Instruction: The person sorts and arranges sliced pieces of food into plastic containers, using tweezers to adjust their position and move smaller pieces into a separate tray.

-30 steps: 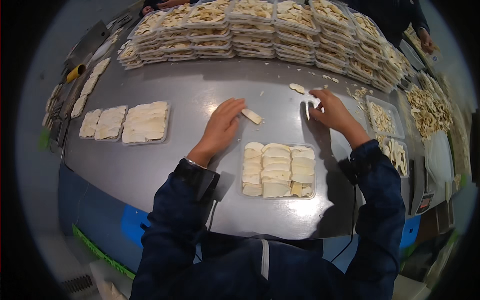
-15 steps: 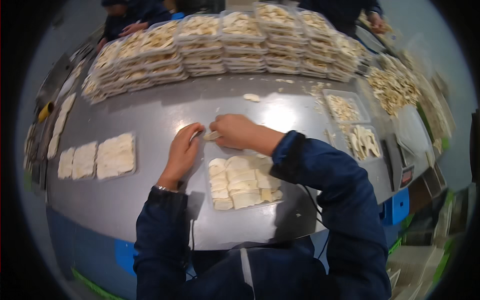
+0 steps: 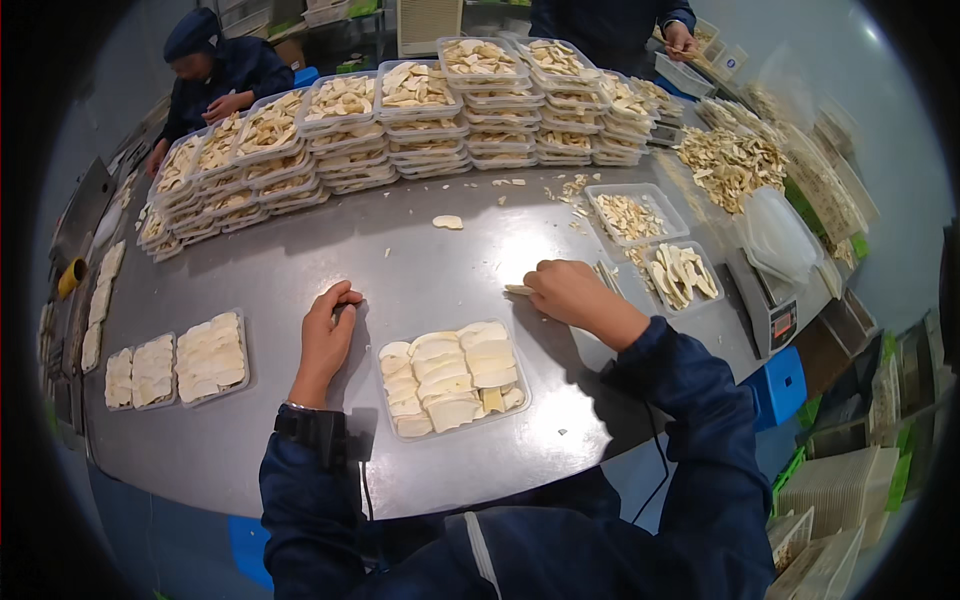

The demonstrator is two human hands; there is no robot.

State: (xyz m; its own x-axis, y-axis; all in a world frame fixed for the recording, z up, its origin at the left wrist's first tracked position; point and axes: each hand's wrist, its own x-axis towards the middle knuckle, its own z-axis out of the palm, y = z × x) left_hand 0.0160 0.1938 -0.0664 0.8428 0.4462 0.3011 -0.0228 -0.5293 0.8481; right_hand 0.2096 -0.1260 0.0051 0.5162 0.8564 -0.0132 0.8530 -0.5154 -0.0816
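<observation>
Apart from the left hand [image 3: 328, 330] now, the right hand [image 3: 570, 293] has drawn off to the right; half a second ago the two were close together. Right thumb and fingers pinch a pale slice [image 3: 519, 290], which juts leftward from the grip, its long axis roughly side to side. Left fingers curl loosely, thumb a little apart, with nothing showing between them.

Bodyward and left of the right fingertips lies the clear tray [image 3: 523, 372]; from the left ones it is bodyward and right. Neither hand is plainly nearer: the slice sits just beyond its far right corner, the left hand just beside its left edge. Layered pieces fill it in three columns running away from the body, most lying crosswise, much like the held slice.

Farther from both hands, a loose slice [image 3: 448, 222] rests between them on the table [image 3: 280, 270], with stacked trays [image 3: 418, 108] beyond. Strips in a smaller tray [image 3: 690, 303] lie right of the right fingers.
</observation>
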